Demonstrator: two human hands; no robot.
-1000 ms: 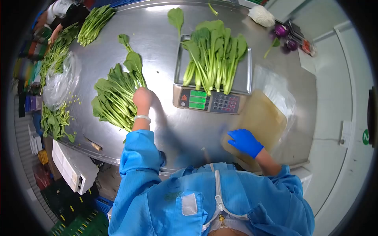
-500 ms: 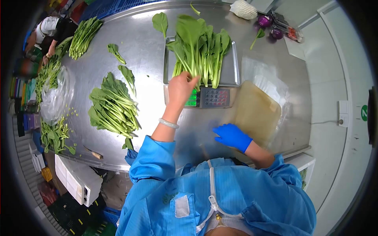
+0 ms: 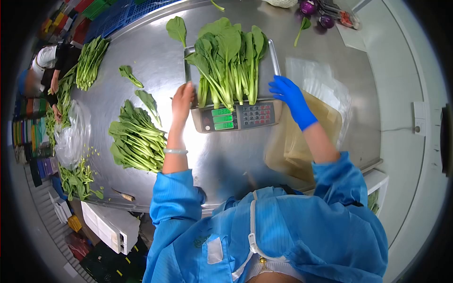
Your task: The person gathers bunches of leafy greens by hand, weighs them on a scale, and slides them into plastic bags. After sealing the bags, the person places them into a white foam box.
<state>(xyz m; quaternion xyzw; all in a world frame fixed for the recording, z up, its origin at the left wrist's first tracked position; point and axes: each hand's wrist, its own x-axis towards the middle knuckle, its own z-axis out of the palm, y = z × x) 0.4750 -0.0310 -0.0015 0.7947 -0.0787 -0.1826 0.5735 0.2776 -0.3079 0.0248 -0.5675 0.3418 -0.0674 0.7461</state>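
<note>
A pile of leafy greens (image 3: pixel 229 56) lies on the metal tray (image 3: pixel 275 59) of a digital scale (image 3: pixel 236 118), stems toward me. Green digits are lit on its display. My bare left hand (image 3: pixel 183 101), with a pale bangle on the wrist, is at the tray's left front corner, fingers stretched out and holding nothing. Opposite it, my right hand (image 3: pixel 293 100) in a blue glove has its extended fingers right at the tray's right rim. A second heap of greens (image 3: pixel 137 139) rests on the steel table left of my left arm.
Clear plastic sheets (image 3: pixel 323 85) and a tan board (image 3: pixel 302 141) lie at right. Purple vegetables (image 3: pixel 325 21) sit at the back right. A wooden-handled knife (image 3: pixel 125 195) is by the front edge. At far left, a person (image 3: pixel 45 66) handles greens near a plastic bag (image 3: pixel 73 132).
My left hand has let go of a bunch of greens, now lying on the tray, and moved left to its corner. My gloved right hand has risen from the table to the tray's right side.
</note>
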